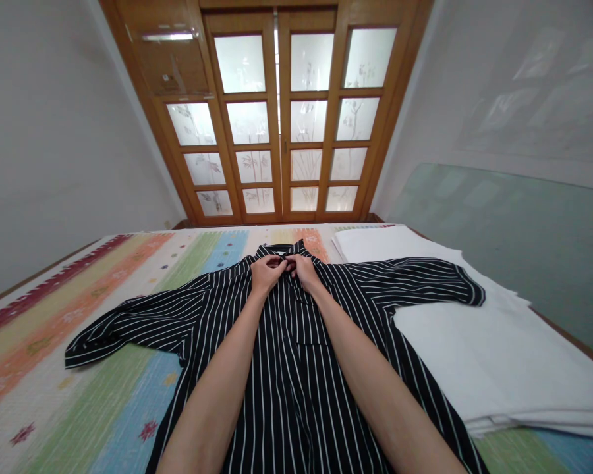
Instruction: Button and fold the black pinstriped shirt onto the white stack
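A black shirt with white stripes (271, 368) lies spread out before me, its collar (281, 249) at the far end and its sleeves stretched to both sides. Just below the collar, my left hand (267, 272) pinches the shirt's front edge. Close beside it, my right hand (302, 270) is also closed on the front placket, fingertips nearly meeting those of the left. Any button between the fingers is too small to make out. A chest pocket shows under my right forearm.
The shirt rests on a colourful striped cover (103, 401). Folded white cloth (479, 362) lies at the right, partly under one sleeve. Beyond the far edge stand wooden doors with glass panes (279, 118). A pale green panel (514, 237) leans along the right wall.
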Available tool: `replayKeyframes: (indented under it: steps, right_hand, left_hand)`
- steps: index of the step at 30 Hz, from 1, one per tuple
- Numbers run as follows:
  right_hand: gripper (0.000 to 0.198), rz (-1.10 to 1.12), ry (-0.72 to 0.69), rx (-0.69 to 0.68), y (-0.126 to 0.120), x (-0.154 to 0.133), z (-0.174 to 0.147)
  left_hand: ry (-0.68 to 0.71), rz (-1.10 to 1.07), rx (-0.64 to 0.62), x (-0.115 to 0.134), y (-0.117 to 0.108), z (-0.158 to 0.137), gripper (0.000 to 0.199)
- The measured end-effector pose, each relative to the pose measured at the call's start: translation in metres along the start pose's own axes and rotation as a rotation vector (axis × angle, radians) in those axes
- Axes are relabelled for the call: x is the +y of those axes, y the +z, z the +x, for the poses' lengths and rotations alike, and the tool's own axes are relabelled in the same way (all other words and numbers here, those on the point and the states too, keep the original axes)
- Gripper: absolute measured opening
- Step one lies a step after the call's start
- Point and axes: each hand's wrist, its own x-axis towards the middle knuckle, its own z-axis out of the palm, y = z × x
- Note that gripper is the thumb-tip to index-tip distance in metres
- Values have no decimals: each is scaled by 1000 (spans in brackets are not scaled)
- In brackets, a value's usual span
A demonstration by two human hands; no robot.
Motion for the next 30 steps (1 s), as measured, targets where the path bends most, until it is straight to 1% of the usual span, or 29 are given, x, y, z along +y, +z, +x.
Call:
replayKeyframes:
  steps: [3, 9, 14, 20, 25, 30]
  right_hand:
    - [31, 12, -9, -5, 0, -2, -2]
    - [32, 5, -44, -32, 0, -4, -4]
    - [30, 23, -68, -49, 1, -4, -4]
    - [27, -27, -102, -40, 0, -5, -6]
    - [23, -67, -118, -41, -1, -3, -6]
    - [19, -110, -170, -40, -1, 2, -5]
  left_hand:
    - [10, 16, -21, -1, 1, -1, 12]
    - [11, 28, -1, 3, -1, 0, 14]
    - [-46, 90, 37, 0, -3, 4, 9]
    - [-160, -74, 20, -8, -4, 10, 10]
    - [-192, -208, 15, -15, -4, 12, 16]
    - [-212, -225, 11, -18, -4, 13, 16]
